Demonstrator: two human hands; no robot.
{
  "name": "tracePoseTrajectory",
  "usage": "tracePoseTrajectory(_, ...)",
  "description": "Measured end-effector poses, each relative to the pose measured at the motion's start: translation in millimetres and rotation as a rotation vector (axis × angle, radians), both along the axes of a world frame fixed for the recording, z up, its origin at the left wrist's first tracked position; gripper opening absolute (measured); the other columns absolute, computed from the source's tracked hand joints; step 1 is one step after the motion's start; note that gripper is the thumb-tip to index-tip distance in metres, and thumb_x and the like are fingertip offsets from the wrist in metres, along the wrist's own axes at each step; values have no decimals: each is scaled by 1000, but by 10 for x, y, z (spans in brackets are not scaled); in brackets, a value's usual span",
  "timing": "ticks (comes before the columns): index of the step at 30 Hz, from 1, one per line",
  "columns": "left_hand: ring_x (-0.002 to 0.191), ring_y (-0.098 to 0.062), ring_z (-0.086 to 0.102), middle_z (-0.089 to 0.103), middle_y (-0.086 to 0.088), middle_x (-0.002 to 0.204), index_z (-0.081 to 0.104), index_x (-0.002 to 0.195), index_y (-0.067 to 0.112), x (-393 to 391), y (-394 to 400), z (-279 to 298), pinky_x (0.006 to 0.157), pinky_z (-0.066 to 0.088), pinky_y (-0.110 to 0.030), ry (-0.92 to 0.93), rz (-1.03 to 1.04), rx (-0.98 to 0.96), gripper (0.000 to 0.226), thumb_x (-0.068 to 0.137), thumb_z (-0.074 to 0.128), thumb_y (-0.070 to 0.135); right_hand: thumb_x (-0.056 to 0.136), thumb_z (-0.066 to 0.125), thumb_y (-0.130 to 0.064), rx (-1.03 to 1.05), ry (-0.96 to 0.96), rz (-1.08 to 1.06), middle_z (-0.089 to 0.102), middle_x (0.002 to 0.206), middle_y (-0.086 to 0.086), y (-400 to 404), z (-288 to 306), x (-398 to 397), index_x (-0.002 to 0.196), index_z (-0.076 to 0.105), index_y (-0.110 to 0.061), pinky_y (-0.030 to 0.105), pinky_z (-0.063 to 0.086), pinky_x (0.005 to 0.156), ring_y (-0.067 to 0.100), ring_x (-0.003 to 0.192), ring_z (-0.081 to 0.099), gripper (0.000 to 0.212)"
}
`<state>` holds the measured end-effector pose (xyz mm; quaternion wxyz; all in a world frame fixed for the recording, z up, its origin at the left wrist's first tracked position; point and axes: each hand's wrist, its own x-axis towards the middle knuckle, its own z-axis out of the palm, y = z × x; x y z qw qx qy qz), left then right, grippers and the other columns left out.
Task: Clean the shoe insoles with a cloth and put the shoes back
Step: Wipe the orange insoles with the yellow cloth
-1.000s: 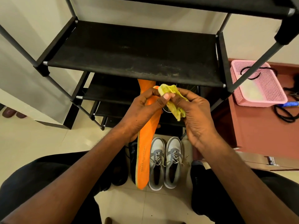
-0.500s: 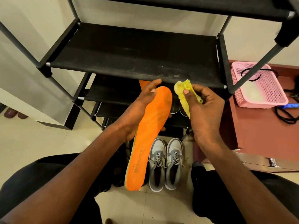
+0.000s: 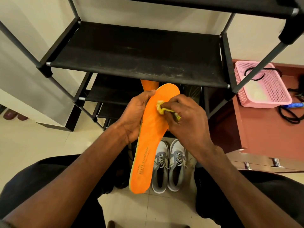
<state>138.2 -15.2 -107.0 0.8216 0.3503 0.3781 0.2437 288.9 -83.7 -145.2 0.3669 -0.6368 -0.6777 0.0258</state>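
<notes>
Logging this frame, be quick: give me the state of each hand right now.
Left hand: closed, gripping the orange insole by its edge.
Right hand: closed, pinching the yellow cloth against the insole.

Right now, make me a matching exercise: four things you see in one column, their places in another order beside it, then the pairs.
1. long orange foam insole
2. crumpled yellow cloth
3. pair of grey and white laced sneakers
4. pink perforated plastic basket

A. on the floor tiles below the hands
B. on the reddish-brown cabinet at the right
C. held along its edge by the left hand
D. pressed on the insole by the right hand

Pairs: 1-C, 2-D, 3-A, 4-B
</notes>
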Motion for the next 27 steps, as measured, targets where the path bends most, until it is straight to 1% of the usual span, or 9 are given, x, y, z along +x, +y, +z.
tracePoseTrajectory(3, 91, -34, 69, 69, -20, 110, 54, 133, 4, 4, -26, 5, 83, 58, -57, -8, -53, -44, 47, 104, 47, 40, 89, 77, -10, 18, 100, -207, 71, 102, 0, 51, 39, 141, 110, 80, -15, 42, 59, 73, 17, 87, 68, 22)
tracePoseTrajectory(5, 95, -39, 69, 67, -23, 116, 52, 138, 6, 12, -56, 25, 86, 55, -62, -16, -65, -56, 49, 104, 48, 41, 89, 76, -10, 30, 168, -296, 72, 102, -1, 69, 56, 193, 110, 80, -15, 41, 60, 76, 13, 87, 68, 22)
tracePoseTrajectory(8, 81, -26, 70, 69, -14, 97, 59, 117, 5, 18, -60, 20, 76, 61, -45, -51, -34, -79, 38, 106, 44, 38, 88, 77, -7, 50, 216, -75, 73, 105, -1, 24, 53, 42, 109, 80, -12, 42, 60, 79, 16, 93, 70, 21)
tracePoseTrajectory(11, 92, -24, 65, 60, -18, 112, 52, 135, 8, 25, -46, 16, 86, 56, -40, -88, -31, -131, 44, 104, 47, 39, 88, 79, -8, 75, 121, 71, 73, 103, -3, -29, 62, -89, 107, 81, -12, 38, 59, 72, 15, 91, 70, 20)
tracePoseTrajectory(15, 89, -33, 70, 70, -17, 107, 50, 141, 7, 19, -63, -3, 82, 57, -54, -45, -87, -84, 51, 104, 46, 43, 89, 78, -10, 86, 230, -270, 75, 107, -7, 80, 105, 128, 110, 80, -19, 37, 60, 81, 9, 93, 70, 24)
tracePoseTrajectory(17, 93, -36, 70, 70, -19, 113, 48, 142, 8, 23, -79, -5, 85, 55, -59, -32, -79, -66, 52, 104, 48, 43, 88, 77, -10, 82, 306, -339, 76, 107, -7, 98, 113, 182, 110, 80, -19, 37, 60, 86, 7, 96, 71, 23)
tracePoseTrajectory(19, 95, -34, 69, 67, -19, 116, 50, 139, 5, 33, -80, -17, 86, 56, -57, -40, -80, -63, 52, 104, 48, 42, 89, 78, -10, 90, 299, -211, 76, 106, -5, 69, 111, 111, 108, 80, -15, 37, 60, 85, 9, 96, 71, 20)
tracePoseTrajectory(22, 80, -22, 71, 70, -10, 93, 57, 122, 6, 40, -64, -20, 74, 60, -42, -86, -72, -73, 39, 106, 43, 39, 90, 77, -12, 81, 187, 11, 75, 107, -2, 2, 96, -19, 109, 80, -11, 39, 60, 79, 14, 96, 72, 19)
tracePoseTrajectory(27, 90, -35, 69, 69, -19, 108, 53, 138, 7, 38, -72, -47, 81, 55, -56, -54, -107, -53, 49, 104, 46, 41, 90, 75, -16, 88, 225, -389, 73, 105, -6, 101, 111, 177, 111, 81, -18, 38, 60, 77, 11, 88, 69, 22)
